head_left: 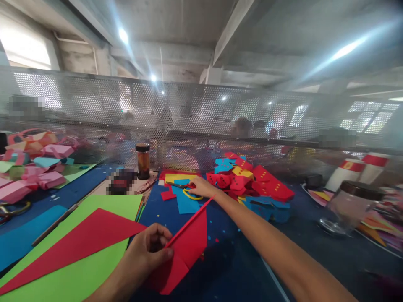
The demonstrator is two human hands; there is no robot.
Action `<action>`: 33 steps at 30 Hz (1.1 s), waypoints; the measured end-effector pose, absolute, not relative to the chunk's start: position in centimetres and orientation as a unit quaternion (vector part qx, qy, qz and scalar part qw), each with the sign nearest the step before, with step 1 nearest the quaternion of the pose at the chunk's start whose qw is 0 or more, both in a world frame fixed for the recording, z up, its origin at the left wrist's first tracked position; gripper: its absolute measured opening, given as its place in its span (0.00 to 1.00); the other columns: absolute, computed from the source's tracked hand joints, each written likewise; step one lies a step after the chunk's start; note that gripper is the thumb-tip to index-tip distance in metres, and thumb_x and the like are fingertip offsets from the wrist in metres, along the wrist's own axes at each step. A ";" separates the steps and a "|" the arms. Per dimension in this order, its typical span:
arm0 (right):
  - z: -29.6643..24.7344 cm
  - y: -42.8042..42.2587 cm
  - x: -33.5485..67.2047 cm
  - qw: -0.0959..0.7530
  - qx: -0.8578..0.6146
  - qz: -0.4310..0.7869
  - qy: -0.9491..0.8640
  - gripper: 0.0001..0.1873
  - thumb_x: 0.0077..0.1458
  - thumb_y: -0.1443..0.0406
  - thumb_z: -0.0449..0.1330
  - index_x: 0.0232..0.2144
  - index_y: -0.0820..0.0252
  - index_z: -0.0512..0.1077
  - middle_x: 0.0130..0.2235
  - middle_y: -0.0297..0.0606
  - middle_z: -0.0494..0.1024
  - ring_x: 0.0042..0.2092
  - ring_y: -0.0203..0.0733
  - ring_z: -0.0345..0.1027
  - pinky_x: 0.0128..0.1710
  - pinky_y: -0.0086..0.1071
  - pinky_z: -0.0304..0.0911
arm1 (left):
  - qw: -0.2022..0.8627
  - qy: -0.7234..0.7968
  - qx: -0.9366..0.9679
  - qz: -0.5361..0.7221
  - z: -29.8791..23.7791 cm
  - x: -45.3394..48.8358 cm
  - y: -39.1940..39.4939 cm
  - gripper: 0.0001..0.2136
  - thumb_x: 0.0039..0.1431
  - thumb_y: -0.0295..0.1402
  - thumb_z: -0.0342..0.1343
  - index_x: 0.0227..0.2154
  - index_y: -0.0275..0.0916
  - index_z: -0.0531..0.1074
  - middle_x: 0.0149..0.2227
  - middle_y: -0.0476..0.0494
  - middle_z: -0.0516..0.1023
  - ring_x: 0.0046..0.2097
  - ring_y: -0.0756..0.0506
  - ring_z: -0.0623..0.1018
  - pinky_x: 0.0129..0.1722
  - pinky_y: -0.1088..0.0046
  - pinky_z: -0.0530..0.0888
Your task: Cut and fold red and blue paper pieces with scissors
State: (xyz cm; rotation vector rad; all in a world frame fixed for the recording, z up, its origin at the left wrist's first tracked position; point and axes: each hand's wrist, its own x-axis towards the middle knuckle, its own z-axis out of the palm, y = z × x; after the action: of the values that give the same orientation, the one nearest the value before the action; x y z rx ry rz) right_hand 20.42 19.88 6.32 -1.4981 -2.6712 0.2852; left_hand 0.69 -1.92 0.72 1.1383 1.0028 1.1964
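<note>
My left hand (pixel 147 247) pinches a folded red paper piece (pixel 187 247) between thumb and fingers, holding it tilted above the blue table. My right hand (pixel 203 187) reaches far forward, its fingers closed at a pair of scissors (pixel 192 195) with yellow handles. The dark blades point left and lie over blue paper (pixel 185 205) and yellow paper (pixel 179 178). Part of the handles is hidden under my right hand. Just left of my left hand, a red paper sheet (pixel 85 245) rests on light green paper (pixel 122 205).
Red, blue and yellow cut paper pieces (pixel 267 182) are heaped right of the scissors. Farther right stand a clear jar (pixel 349 209) and white-and-red cones (pixel 344 174). A brown jar (pixel 142 161) stands before the perforated metal screen (pixel 189 105). Pink paper shapes (pixel 52 155) pile up left.
</note>
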 end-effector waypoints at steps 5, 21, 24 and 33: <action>7.5 16.9 23.1 0.091 -0.464 0.182 -0.862 0.16 0.63 0.60 0.58 0.50 0.61 0.69 0.51 0.42 0.72 0.47 0.46 0.70 0.45 0.45 0.68 | 0.566 0.450 0.488 0.490 2.0 0.5 -2.3 0.18 0.34 0.38 0.73 0.27 0.39 0.72 0.25 0.50 0.74 0.25 0.50 0.72 0.25 0.76 0.65; 10.3 -6.2 28.9 0.113 -0.382 0.428 -0.811 0.10 0.61 0.60 0.56 0.35 0.60 0.73 0.31 0.35 0.78 0.32 0.37 0.71 0.32 0.29 0.65 | 0.563 0.463 0.569 0.381 2.5 1.5 -4.9 0.14 0.45 0.36 0.66 0.28 0.40 0.65 0.21 0.58 0.68 0.21 0.54 0.65 0.22 0.80 0.60; 8.9 -6.2 27.6 0.283 -0.345 0.197 -0.873 0.08 0.64 0.62 0.55 0.39 0.59 0.72 0.40 0.39 0.77 0.44 0.42 0.69 0.45 0.37 0.62 | 0.539 0.482 0.609 0.326 2.3 1.5 -5.0 0.11 0.50 0.36 0.63 0.28 0.40 0.65 0.21 0.58 0.68 0.22 0.54 0.65 0.22 0.80 0.59; 3.8 -4.5 26.4 0.260 -0.326 0.029 -0.909 0.09 0.67 0.65 0.52 0.39 0.61 0.72 0.38 0.37 0.79 0.40 0.40 0.68 0.43 0.37 0.54 | 0.495 0.475 0.677 0.267 2.2 2.0 -5.7 0.05 0.54 0.35 0.57 0.31 0.39 0.70 0.28 0.52 0.74 0.31 0.49 0.72 0.31 0.76 0.65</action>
State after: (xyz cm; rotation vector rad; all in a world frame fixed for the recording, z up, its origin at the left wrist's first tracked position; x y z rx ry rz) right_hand 26.38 -4.52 3.79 -0.8823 -2.4609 0.0798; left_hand 2.02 -5.72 2.16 1.6403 1.1523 0.6462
